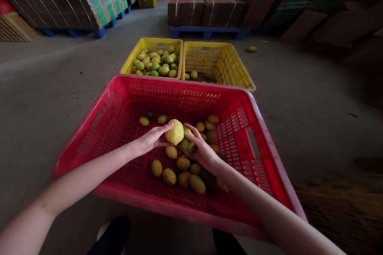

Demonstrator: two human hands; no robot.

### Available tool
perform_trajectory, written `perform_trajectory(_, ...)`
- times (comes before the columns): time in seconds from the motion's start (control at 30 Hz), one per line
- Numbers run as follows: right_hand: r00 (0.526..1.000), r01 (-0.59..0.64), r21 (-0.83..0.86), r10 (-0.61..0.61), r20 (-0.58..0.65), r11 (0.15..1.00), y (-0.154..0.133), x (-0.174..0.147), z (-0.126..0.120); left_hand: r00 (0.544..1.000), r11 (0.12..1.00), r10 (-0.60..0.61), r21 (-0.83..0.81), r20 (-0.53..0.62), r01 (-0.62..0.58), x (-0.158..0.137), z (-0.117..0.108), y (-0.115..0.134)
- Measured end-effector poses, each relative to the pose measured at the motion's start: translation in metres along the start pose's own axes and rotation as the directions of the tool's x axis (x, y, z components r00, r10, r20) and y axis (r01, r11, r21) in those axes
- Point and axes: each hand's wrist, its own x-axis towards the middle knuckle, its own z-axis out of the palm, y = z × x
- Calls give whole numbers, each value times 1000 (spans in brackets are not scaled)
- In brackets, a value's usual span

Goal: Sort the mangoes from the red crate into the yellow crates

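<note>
Over the middle of a red plastic crate [176,207], my left hand [152,138] is closed around a pale yellow lemon [174,132]. My right hand [203,149] grips a greener lemon [187,143] right beside it; the two fruits are close together, and I cannot tell whether they touch. Below and around both hands, several loose lemons [169,176] lie on the crate's slotted floor, mostly toward its near and right sides. A few others, including a small yellow one [144,121], rest near the far left. My right hand and forearm hide part of the pile.
Beyond the red crate stand two yellow crates: the left one [127,60] holds many yellow and green lemons, the right one [236,61] only several. One lemon [251,49] lies on the concrete floor. Strapped cartons [206,10] sit on a blue pallet [209,32] behind.
</note>
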Motion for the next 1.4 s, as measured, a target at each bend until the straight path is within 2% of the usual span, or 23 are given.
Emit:
perform_trajectory(0.1, 997, -13, -68, 18, 72, 998, 9, 3, 0, 998, 997, 60, 53, 19, -61, -4, 5, 1)
perform_trajectory(0.23, 979, -132, -19, 133, 154, 991, 10, 2, 0, 996, 988, 93, 125, 3, -93, -11, 15, -2)
perform_trajectory(0.37, 963, -152, -41, 157, 219, 988, 6, -1, -3, 983, 970, 177, 179, -43, -167, -14, 21, -8)
perform_trajectory(0.5, 969, -124, 32, 114, 220, 992, -1, -3, -7, 969, 951, 248, 191, -4, -243, -9, 16, -3)
perform_trajectory(0.63, 950, -124, 136, 78, 303, 983, -12, -5, -7, 950, 923, 310, 250, -38, -291, 0, 4, 2)
perform_trajectory(0.7, 933, -107, 144, 50, 355, 984, -14, -7, -6, 964, 909, 265, 327, 26, -258, 3, 0, -2)
perform_trajectory(0.8, 916, -81, 132, 22, 400, 988, -12, -10, -4, 970, 918, 135, 343, 201, -199, 6, -2, -12)
perform_trajectory(0.87, 909, -80, 112, 26, 416, 991, -8, -12, -2, 956, 925, 149, 307, 251, -224, 7, -1, -18)
perform_trajectory(0.97, 917, -30, 71, -1, 399, 997, -4, -11, 1, 948, 913, 226, 290, 225, -286, 8, 2, -20)
perform_trajectory(1.07, 946, 81, 70, -98, 308, 994, -5, -7, 2, 936, 886, 334, 302, 114, -353, 8, 5, -16)
perform_trajectory(1.17, 965, 173, 39, -178, 195, 984, -8, 0, -1, 877, 839, 475, 338, -71, -427, 9, 2, -8)
perform_trajectory(1.23, 963, 269, -61, -267, 40, 961, -11, 2, -5, 814, 801, 555, 374, -173, -467, 9, -3, -2)
perform_trajectory(1.3, 898, 394, -264, -430, -92, 880, -15, 2, -11, 742, 748, 634, 416, -217, -518, 7, -9, 5)
perform_trajectory(1.33, 844, 451, -385, -526, -109, 805, -17, 1, -13, 701, 706, 681, 447, -213, -550, 5, -10, 8)
perform_trajectory(1.4, 713, 542, -591, -699, -52, 597, -20, -2, -15, 596, 571, 787, 551, -157, -609, 0, -11, 14)
